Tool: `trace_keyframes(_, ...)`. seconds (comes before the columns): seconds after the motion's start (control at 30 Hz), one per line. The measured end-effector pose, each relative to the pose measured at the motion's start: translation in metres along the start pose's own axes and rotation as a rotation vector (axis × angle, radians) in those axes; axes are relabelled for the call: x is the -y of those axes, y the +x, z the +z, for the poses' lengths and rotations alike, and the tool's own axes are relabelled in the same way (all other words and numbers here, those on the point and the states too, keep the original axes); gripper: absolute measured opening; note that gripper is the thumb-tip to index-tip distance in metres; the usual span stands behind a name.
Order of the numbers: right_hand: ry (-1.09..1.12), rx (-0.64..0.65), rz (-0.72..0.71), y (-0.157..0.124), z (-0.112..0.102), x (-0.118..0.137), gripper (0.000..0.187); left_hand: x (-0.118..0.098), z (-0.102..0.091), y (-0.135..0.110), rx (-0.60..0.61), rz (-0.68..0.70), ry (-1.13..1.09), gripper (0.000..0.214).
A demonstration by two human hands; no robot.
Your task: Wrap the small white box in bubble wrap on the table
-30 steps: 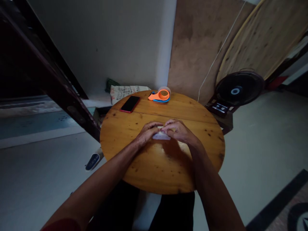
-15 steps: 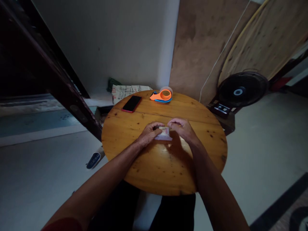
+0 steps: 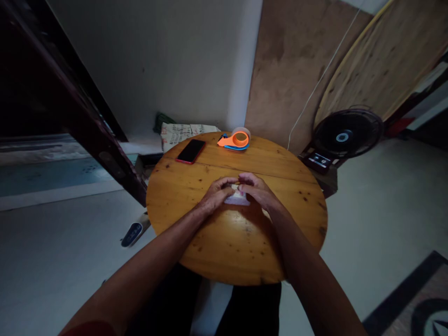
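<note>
A small pale paper-like item [image 3: 237,199] lies in the middle of the round wooden table [image 3: 196,186]. My left hand [image 3: 214,195] rests on its left side with fingers curled down onto it. My right hand [image 3: 257,190] covers its right side, fingertips pinched together at its top edge. Both hands meet over the item and hide most of it, so what it is stays unclear.
A red-edged phone [image 3: 190,151] lies at the table's far left. An orange and blue tape dispenser [image 3: 235,139] sits at the far edge. A black floor fan [image 3: 345,133] stands to the right. A printed sack [image 3: 185,132] lies behind the table. A dark slanted beam [image 3: 87,126] runs on the left.
My right hand has moved back left onto the pale item, closing the gap that showed it half a second ago. My left hand has stayed in place.
</note>
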State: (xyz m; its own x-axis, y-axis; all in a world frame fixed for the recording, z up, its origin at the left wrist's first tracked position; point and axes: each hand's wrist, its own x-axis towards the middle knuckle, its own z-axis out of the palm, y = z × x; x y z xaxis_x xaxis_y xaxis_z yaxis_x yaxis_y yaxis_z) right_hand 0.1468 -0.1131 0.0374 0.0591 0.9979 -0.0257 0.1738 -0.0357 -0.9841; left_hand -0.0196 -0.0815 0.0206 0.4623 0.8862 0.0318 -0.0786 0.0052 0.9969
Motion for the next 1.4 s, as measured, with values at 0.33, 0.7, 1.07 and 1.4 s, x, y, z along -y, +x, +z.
trace_keyframes(0.33,0.044,0.076,-0.046,0.003,0.003,-0.008,0.036,0.005,0.004,0.001,-0.036,0.137,0.173,0.050)
trace_keyframes(0.7,0.036,0.042,-0.020,-0.001,0.004,-0.003,0.032,0.009,0.004,0.000,-0.069,0.197,0.121,0.053)
trace_keyframes(1.07,0.015,0.032,-0.029,-0.001,0.008,-0.001,0.029,0.016,0.002,0.004,-0.101,0.155,0.128,0.057)
trace_keyframes(1.4,0.135,0.041,0.024,-0.001,0.002,-0.001,0.036,0.016,0.000,0.007,-0.149,0.025,0.026,0.047)
